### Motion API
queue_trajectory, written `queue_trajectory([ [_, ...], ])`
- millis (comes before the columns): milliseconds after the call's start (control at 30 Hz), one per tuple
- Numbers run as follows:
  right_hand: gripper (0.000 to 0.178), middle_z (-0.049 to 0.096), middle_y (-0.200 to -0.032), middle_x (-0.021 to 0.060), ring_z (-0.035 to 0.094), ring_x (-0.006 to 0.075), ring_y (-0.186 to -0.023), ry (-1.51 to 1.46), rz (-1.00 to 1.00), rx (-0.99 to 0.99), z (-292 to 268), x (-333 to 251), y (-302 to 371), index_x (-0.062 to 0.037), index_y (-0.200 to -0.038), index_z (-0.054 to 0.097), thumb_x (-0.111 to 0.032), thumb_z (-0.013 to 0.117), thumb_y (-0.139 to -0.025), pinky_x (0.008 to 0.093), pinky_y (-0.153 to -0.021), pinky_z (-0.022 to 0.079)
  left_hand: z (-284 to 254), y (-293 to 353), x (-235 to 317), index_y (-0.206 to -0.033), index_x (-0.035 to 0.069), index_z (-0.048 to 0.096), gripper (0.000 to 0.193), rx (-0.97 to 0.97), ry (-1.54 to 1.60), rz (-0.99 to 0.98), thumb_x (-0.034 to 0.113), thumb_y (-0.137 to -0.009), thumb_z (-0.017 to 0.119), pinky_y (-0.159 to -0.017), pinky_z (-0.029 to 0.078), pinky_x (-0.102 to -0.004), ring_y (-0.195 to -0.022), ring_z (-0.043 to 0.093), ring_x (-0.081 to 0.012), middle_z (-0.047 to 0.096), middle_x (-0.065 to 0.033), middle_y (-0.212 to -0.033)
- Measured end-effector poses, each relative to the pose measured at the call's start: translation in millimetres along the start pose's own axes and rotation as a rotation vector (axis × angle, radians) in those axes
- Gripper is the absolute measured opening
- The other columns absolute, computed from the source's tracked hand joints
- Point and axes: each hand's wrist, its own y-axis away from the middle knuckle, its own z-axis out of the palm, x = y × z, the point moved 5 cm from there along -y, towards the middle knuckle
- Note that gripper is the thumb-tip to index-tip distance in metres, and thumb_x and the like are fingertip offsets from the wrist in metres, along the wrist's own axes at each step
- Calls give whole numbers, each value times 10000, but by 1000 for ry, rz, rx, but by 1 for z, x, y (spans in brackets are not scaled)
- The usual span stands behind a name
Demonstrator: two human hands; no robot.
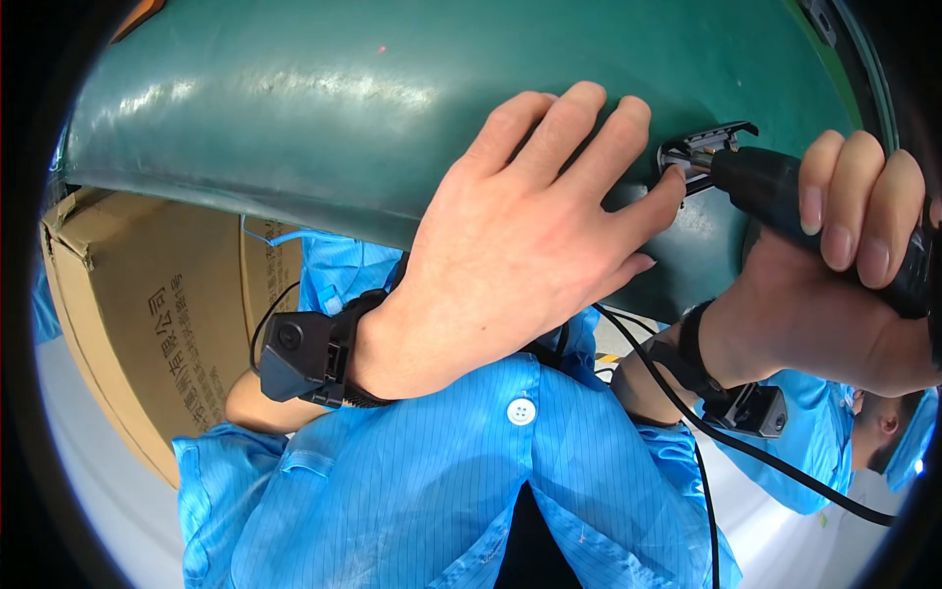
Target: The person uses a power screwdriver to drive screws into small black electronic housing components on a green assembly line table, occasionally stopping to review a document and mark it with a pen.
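Low over the green mat, my left hand (535,236) has its index fingertip pressed against a small black and grey plastic casing (728,131). Its other fingers are bent, with their tips partly hidden, and the thumb is held apart from the casing. On the right, my right hand (834,275) is closed round a black electric screwdriver (760,182). The tool lies nearly level and points left, its metal bit reaching into the casing. Whether the bit sits on a screw I cannot make out.
The green mat (245,128) covers the work surface. A large cardboard box (128,285) stands at the left, below the mat's edge. A black cable (785,476) runs beneath my right wrist. Another person in blue (800,442) is at the lower right.
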Motion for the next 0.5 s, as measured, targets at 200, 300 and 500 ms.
queue_trajectory([
  [200, 298, 465, -617, -24, 445, 98, -544, 4, -5, -6, 3, -1, 1, -82, -887, 500, -345, 640, -867, 238, -583, 421, 1, 2, 0, -1077, 162, 709, 455, 19, -13, 7, 287, -646, 784, -971, 438, -383, -1154, 523, -272, 572, -85, -1189],
  [300, 296, 464, -615, -24, 442, 98, -542, 9, -7, -7, 4, -2, 2, -83, -883, 501, -343, 641, -864, 236, -582, 419, 2, 2, 1, -1074, 157, 709, 446, 41, -28, 15, 277, -648, 767, -965, 439, -378, -1145, 526, -268, 573, -83, -1175],
  [500, 292, 461, -609, -25, 436, 96, -539, 8, -12, -7, 7, -1, 1, -85, -876, 502, -340, 643, -860, 233, -582, 415, 1, 2, 1, -1065, 148, 712, 434, 62, -23, 12, 275, -651, 752, -958, 440, -371, -1139, 528, -262, 572, -82, -1162],
])
